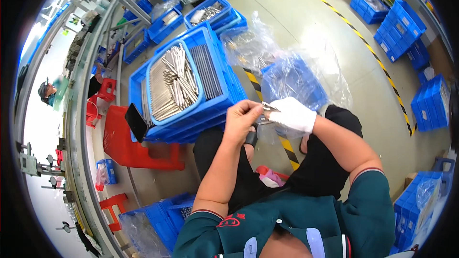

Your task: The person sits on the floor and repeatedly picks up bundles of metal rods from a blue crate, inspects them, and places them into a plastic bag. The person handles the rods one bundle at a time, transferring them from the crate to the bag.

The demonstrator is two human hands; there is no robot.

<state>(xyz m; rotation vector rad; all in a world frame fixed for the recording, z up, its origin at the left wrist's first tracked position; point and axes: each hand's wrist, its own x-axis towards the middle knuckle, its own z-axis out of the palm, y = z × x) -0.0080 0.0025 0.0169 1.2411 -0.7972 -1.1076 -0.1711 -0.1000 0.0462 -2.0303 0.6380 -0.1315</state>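
Observation:
My left hand [242, 118], bare, is closed in a pinch with thumb and forefinger meeting at the tip of a slim silvery metal part. My right hand [292, 113] wears a white glove and is closed around slim metal parts [267, 107], whose ends stick out toward the left hand. Both hands meet above my lap; how many parts are held cannot be made out. Left of them, a light-blue tray [201, 79] heaped with slim silvery metal rods [174, 86] rests on a stack of blue crates [234, 83]. Dark grey rods [205, 71] lie in rows beside it.
A blue crate lined with transparent plastic [294, 83] stands on the floor ahead of my right hand. A black phone-like slab [136, 122] leans at the stack's near left corner. Red stools [126, 138] and a long workbench [79, 114] are at left; blue crates [430, 100] line the right.

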